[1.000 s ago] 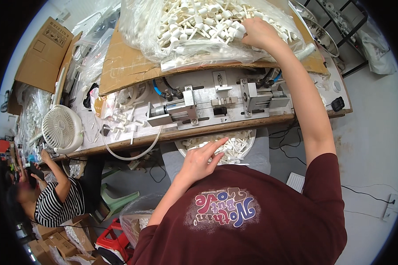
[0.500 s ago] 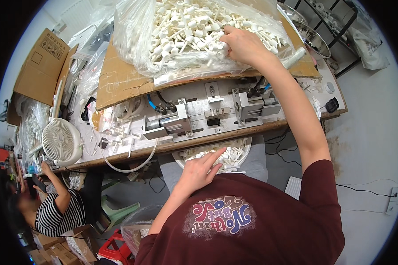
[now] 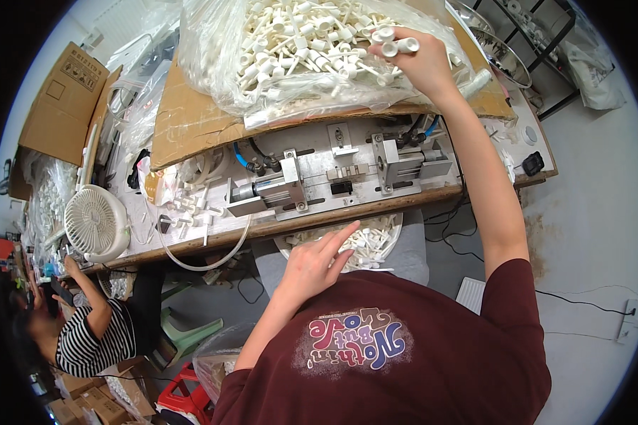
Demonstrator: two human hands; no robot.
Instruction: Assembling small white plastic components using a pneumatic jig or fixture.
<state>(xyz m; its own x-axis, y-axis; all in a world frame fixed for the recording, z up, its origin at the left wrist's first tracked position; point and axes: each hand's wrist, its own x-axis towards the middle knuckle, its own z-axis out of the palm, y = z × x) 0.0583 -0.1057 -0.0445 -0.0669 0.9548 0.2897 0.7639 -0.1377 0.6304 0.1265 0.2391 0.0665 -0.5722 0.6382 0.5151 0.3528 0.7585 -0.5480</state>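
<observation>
Your bench [image 3: 283, 227] carries a clear bag [image 3: 213, 60] of white pieces [image 3: 298, 53], behind the metal fixture [image 3: 347, 173]. A round bowl [image 3: 400, 236] sits on your lap. Your left hand [image 3: 313, 262] — open, fingers extended — is over its near-left side; your right hand [image 3: 422, 62] grips several cup-ended parts [image 3: 407, 45] above the bag.

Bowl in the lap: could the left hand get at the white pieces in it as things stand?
Likely yes: the left hand looks empty at the near side of the bowl, and white pieces lie uncovered beside it.
</observation>
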